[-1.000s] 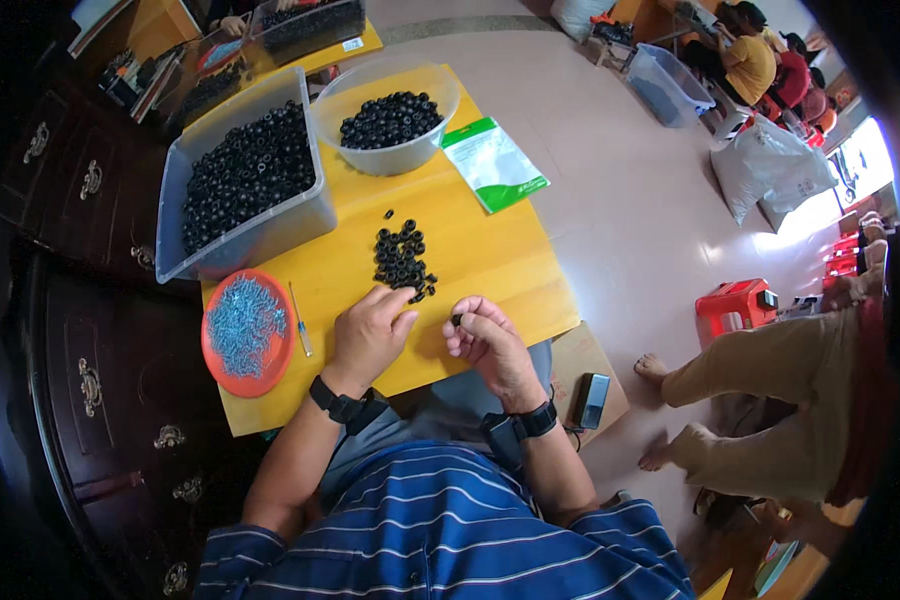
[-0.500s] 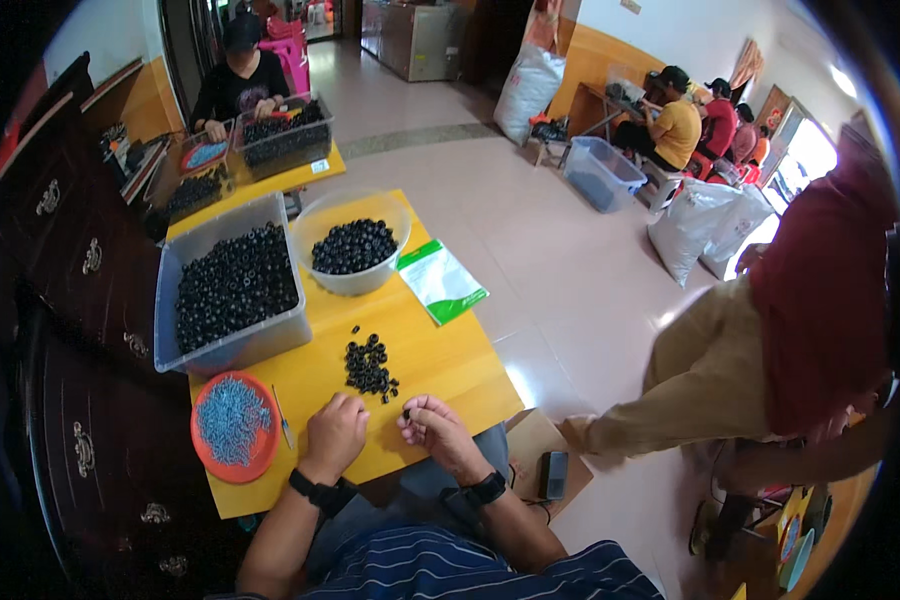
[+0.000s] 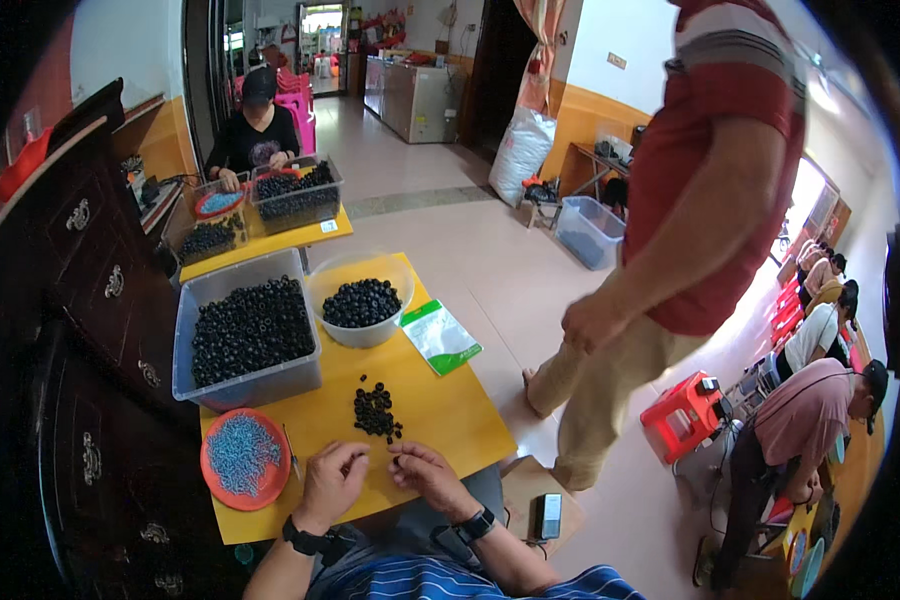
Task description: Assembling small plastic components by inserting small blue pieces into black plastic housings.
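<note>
My left hand (image 3: 332,485) hovers over the near edge of the yellow table (image 3: 460,420), thumb and fingertips pinched together; whatever is between them is too small to make out. Facing it, my right hand (image 3: 428,475) pinches a small black ring-shaped part (image 3: 398,460). Just beyond both hands lies a loose pile of black ring-shaped parts (image 3: 374,408). To the left, an orange-red plate (image 3: 268,492) holds many small light-blue pieces (image 3: 240,455). A thin pointed tool (image 3: 292,455) rests between the plate and my left hand.
A clear bin (image 3: 255,388) and a round bowl (image 3: 360,338), both with black parts, stand farther back beside a green-and-white packet (image 3: 440,337). Dark drawers (image 3: 80,370) line the left. A person in red (image 3: 715,220) stands close on the right; another person (image 3: 255,140) sits opposite.
The person in red has come forward beside the table. My left hand has turned its fingertips toward my right, which still pinches the black part. The view has shifted, showing more of the room's right side.
</note>
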Motion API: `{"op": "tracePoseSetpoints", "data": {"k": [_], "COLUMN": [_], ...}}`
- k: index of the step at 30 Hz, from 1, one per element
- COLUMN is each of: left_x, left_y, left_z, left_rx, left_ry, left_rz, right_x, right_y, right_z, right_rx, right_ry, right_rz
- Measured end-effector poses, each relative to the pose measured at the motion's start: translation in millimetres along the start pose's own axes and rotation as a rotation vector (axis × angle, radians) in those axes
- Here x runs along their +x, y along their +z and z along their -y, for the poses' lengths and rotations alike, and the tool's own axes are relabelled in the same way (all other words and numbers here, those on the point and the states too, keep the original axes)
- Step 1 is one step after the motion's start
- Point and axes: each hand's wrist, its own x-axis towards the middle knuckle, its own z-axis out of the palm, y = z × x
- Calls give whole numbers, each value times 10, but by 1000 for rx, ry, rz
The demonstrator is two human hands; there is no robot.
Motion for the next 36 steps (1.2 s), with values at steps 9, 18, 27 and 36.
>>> {"op": "tracePoseSetpoints", "data": {"k": [9, 18, 27, 36], "left_x": [-155, -289, -366, -381], "left_y": [98, 185, 126, 130], "left_z": [139, 324, 140, 44], "left_rx": [-359, -210, -150, -269], "left_ry": [-172, -122, -100, -151], "left_rz": [3, -40, -55, -48], "right_x": [85, 57, 52, 58], "right_y": [25, 23, 100, 125], "right_z": [-64, -168, -187, -269], "right_rx": [-110, 29, 227, 254], "right_ry": [32, 113, 151, 85], "right_rz": [147, 202, 271, 267]}}
